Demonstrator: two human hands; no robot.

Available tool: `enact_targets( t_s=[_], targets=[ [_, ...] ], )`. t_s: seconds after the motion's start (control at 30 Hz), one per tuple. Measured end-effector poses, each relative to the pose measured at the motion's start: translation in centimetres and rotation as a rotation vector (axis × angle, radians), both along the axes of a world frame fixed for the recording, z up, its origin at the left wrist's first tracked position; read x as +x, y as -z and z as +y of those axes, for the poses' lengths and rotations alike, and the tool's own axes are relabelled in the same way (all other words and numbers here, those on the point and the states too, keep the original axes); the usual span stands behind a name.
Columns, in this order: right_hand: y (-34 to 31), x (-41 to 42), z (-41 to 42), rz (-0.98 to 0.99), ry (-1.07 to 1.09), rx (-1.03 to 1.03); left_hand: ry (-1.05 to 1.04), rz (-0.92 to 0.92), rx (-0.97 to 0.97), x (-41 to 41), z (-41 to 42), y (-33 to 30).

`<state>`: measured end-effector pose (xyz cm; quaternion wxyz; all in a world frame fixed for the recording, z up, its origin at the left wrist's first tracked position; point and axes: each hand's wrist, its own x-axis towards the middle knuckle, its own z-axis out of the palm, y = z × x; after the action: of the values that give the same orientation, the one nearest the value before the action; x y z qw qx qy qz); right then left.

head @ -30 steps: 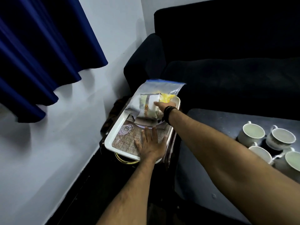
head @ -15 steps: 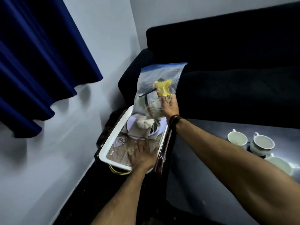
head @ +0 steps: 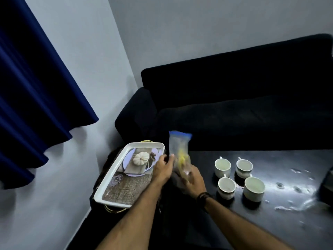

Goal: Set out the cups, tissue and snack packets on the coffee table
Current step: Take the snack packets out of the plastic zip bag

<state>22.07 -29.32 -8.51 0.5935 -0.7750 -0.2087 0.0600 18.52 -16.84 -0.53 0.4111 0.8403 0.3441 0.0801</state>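
Note:
A clear zip bag of snack packets (head: pixel 180 150) with a blue seal and yellow contents stands upright above the left end of the dark coffee table (head: pixel 270 224). My right hand (head: pixel 192 179) grips it from below and behind. My left hand (head: pixel 163 168) is at the bag's left side, fingertips closed on its edge; the bag is blurred. Several white cups (head: pixel 222 166) stand in a cluster on the table, right of my hands. No tissue is visible.
A white tray (head: pixel 146 144) with a printed pumpkin picture sits on a low stand left of the table. A dark sofa (head: pixel 234 105) runs behind, a blue curtain (head: pixel 36 87) hangs left. A dark object (head: pixel 326 186) sits at the table's right edge.
My right hand carried the bag off the tray, rightward and down to the table's left end. My left hand left the tray's front and came to the bag. The view swung right.

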Motion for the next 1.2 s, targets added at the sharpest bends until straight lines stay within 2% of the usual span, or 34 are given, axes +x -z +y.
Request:
enact_targets(
  t_s=[0.1, 0.2, 0.27, 0.33, 0.43, 0.53, 0.63, 0.73, 0.8, 0.87, 0.9, 0.97, 1.03, 1.1, 1.2],
  targets=[
    [2.4, -0.5, -2.7, -0.031, -0.094, -0.224, -0.117, -0.009, -0.262, -0.1, -2.1, -1.0],
    [2.2, -0.5, -4.2, -0.105, -0.231, -0.304, -0.158, -0.093, -0.348, -0.3, -3.0, -2.0],
    [1.2, -0.3, -5.2, -0.133, -0.256, -0.342, -0.130, -0.113, -0.324, -0.2, -4.3, -3.3],
    [0.3, 0.0, -5.8, -0.147, -0.285, -0.408, -0.175, -0.130, -0.207, -0.1, -5.3, -4.2],
    [-0.6, -0.3, -6.7, -0.197, -0.354, -0.507, -0.228, -0.047, -0.069, -0.2, -6.1, -5.1],
    [-0.8, -0.3, -7.6, -0.224, -0.418, -0.593, -0.240, 0.055, -0.056, 0.0, -6.3, -5.5],
    [-1.2, -0.4, -8.1, -0.210, -0.467, -0.704, -0.249, 0.038, -0.077, -0.5, -6.7, -5.2],
    [-2.6, -0.4, -8.3, -0.122, -0.345, -0.607, -0.229, -0.021, -0.126, -1.0, -7.2, -4.7],
    [-4.6, 0.3, -8.4, 0.173, -0.173, -0.256, -0.182, -0.064, -0.146, -1.2, -7.4, -4.6],
    [-6.9, 1.0, -8.7, 0.494, -0.113, 0.144, -0.109, -0.069, -0.148, -1.3, -7.8, -4.7],
    [-8.0, 1.4, -8.9, 0.556, -0.124, 0.227, -0.062, -0.063, -0.155, -1.5, -8.1, -4.8],
    [-9.6, 1.5, -9.2, 0.541, -0.195, 0.198, 0.027, -0.045, -0.170, -1.8, -8.7, -5.0],
    [-10.9, 1.0, -9.3, 0.421, -0.257, 0.016, 0.085, -0.025, -0.176, -2.0, -9.2, -5.2],
    [-11.4, 1.0, -9.1, 0.225, -0.230, -0.195, 0.112, -0.017, -0.176, -2.0, -9.7, -5.3],
    [-11.9, 1.3, -9.3, 0.097, -0.175, -0.249, 0.117, -0.020, -0.193, -2.2, -10.0, -5.2]
  ],
)
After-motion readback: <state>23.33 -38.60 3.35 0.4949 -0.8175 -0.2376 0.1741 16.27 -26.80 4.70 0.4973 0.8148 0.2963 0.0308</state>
